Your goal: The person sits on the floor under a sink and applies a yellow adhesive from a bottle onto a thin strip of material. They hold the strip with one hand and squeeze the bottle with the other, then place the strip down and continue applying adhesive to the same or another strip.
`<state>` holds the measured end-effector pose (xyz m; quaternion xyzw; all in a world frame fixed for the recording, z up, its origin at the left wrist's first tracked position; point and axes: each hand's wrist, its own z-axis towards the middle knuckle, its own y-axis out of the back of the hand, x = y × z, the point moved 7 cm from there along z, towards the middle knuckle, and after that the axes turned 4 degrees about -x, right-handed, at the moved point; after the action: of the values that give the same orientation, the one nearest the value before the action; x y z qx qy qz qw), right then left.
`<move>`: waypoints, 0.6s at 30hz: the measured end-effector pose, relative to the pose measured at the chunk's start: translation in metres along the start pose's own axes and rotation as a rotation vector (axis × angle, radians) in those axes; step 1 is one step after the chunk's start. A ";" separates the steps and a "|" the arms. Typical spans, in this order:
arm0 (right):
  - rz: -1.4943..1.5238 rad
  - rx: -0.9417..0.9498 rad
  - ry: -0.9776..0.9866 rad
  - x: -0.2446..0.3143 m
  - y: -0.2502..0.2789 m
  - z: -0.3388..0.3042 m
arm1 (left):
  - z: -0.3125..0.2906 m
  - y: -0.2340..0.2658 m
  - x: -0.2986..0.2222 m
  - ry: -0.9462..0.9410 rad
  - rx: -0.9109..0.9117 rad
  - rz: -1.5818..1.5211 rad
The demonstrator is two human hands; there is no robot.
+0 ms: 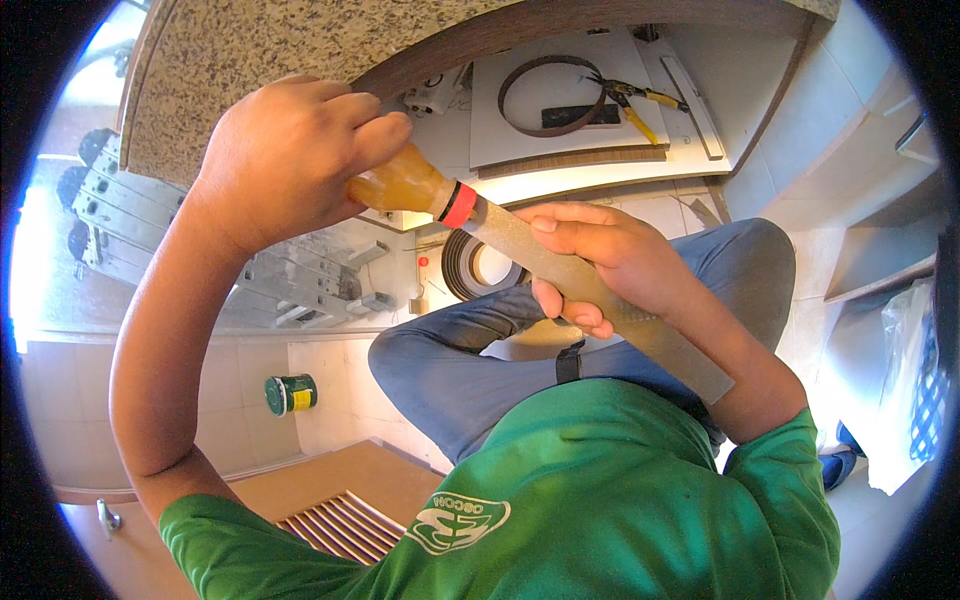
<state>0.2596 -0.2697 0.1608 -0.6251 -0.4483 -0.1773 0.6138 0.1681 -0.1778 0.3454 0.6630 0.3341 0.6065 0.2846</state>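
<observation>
A flat file (555, 265) with a translucent amber handle and a red-and-black collar slants across the middle in front of me. My left hand (295, 155) is closed around the handle (405, 185), hiding its butt end. Farther along the grey blade, my right hand (600, 255) grips it, with the thumb side on top and fingertips curled round the lower edge. The blade's square end reaches past that hand, beside my right forearm. Both hands are off any surface, above my bent legs.
Ahead, a cabinet shelf (480, 125) holds a brown strip coil (515, 125), a dark block (580, 117) and yellow-handled pliers (640, 110). Another coil (450, 265) lies beyond my knees. A speckled stone slab (240, 45) overhangs at upper left. A folded ladder (130, 220) and green can (290, 394) are leftward.
</observation>
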 end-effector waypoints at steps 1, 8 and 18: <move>0.001 -0.003 0.003 0.000 0.000 0.000 | 0.000 0.000 0.000 0.001 -0.004 -0.014; 0.003 -0.014 0.005 0.000 0.000 0.001 | -0.002 -0.002 0.000 0.017 0.012 -0.030; -0.007 0.010 -0.010 -0.001 -0.003 0.004 | -0.008 -0.011 0.000 -0.006 0.017 -0.063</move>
<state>0.2551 -0.2671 0.1612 -0.6214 -0.4543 -0.1741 0.6142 0.1592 -0.1708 0.3376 0.6563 0.3593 0.5924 0.2988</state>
